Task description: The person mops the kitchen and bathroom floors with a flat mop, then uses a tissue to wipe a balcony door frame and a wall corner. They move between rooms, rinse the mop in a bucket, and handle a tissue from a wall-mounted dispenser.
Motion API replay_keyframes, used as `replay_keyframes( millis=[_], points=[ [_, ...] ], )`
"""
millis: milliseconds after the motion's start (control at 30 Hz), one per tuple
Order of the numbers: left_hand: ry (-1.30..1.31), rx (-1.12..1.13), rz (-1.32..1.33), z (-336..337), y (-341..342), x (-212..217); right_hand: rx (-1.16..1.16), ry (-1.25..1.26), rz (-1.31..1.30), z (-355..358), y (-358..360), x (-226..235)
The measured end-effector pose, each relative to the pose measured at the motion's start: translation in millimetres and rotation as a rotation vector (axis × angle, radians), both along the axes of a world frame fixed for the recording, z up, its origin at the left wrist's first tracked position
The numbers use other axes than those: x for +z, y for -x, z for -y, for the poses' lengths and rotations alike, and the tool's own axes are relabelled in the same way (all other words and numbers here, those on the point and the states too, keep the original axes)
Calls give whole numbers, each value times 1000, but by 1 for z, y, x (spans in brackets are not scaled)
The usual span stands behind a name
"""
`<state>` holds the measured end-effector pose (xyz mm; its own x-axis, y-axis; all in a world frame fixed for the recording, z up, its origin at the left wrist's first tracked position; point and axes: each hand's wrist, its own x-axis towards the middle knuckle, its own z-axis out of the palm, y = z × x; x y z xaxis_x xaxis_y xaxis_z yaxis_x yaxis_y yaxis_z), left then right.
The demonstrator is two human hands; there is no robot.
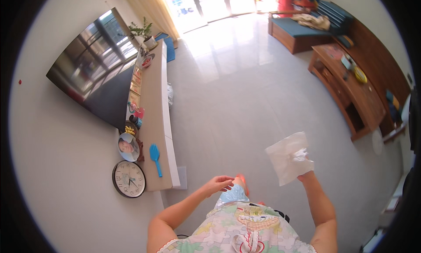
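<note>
A white tissue [289, 158], spread flat at its left and crumpled near my fingers, hangs from my right hand [305, 175] over the grey floor. The fingers of that hand are mostly hidden behind it. In front of my body hovers my left hand [219, 184], its fingers loosely bent and apart, with nothing in them. Left of it, a blue fork-shaped plastic scoop [155, 158] lies on the near end of the long TV cabinet [155, 108], out of reach of both hands' touch.
A round wall clock [129, 179] and a round portrait plate [128, 147] stand at the cabinet's near end. Above it hangs a large television [94, 71]; a potted plant [150, 40] is at its far end. At right are a wooden coffee table [340, 84] and bench [302, 27].
</note>
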<state>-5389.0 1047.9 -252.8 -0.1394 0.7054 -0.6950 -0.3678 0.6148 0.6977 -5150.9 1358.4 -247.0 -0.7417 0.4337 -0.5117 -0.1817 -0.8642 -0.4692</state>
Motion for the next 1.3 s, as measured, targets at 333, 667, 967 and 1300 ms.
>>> replay_keyframes(
  millis=[333,667,967,1300],
  points=[
    [-161,95,-132,-275,254,-27,-122,-48,27,-179,258,-36],
    [-309,-167,-206,-558,487,-27,-440,-69,54,-421,421,-50],
    [-142,153,-387,-694,725,-11,-21,-247,-145,-692,805,-18],
    [46,499,-303,-875,999,-68,172,-246,-78,-859,1151,-12]
  ],
)
